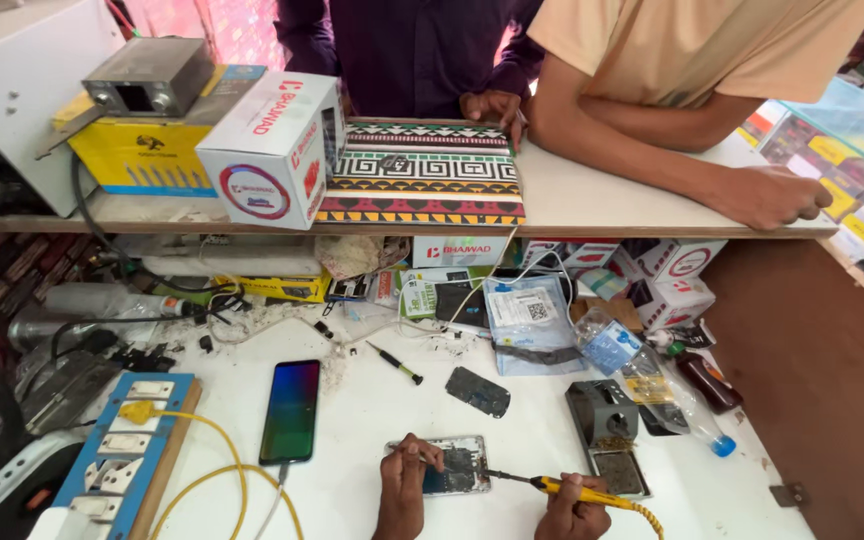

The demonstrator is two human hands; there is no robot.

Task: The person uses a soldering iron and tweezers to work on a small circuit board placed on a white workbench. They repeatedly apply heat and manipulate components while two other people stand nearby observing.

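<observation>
Your left hand (407, 480) pins the opened phone (455, 466) flat on the tabletop (512, 440); your right hand (572, 505) grips the yellow soldering iron (562, 488). Keep the phone steady and bring only the tip lightly onto the board.

head camera, high, looking down, forward

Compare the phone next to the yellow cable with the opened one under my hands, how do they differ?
The intact phone lies screen up, glossy and whole, with a cable plugged into its bottom end; the opened phone has its insides exposed. The intact phone lies untouched and lengthwise away from me; the opened phone lies crosswise, steadied by my left hand while my right hand holds a yellow-handled tool to it. Both lie flat on the white bench.
</observation>
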